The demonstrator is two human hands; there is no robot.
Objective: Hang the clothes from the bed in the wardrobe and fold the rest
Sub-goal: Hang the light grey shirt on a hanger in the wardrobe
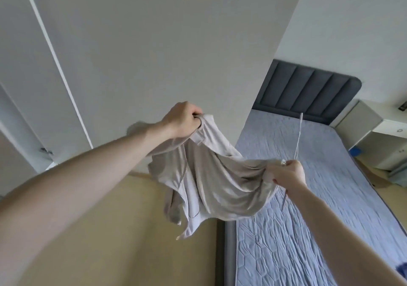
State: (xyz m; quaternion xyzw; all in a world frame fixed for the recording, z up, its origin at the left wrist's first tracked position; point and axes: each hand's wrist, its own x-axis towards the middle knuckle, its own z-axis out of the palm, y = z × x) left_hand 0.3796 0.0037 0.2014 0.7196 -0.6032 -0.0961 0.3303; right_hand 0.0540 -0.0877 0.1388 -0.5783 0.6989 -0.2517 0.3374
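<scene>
Head view: both hands hold beige garment (211, 180)

Soft, even daylight fills the room; wide-angle distortion bends the edges, with slight blur throughout and faint shadows.

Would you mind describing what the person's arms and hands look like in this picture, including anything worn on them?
Both forearms are bare as far as the frame shows; no sleeve, watch or bracelet is visible. The left hand wears no ring or glove that I can make out. The right hand is likewise ungloved, and a small red spot near its lower edge may be a painted nail, though it is too small to be sure.
</scene>
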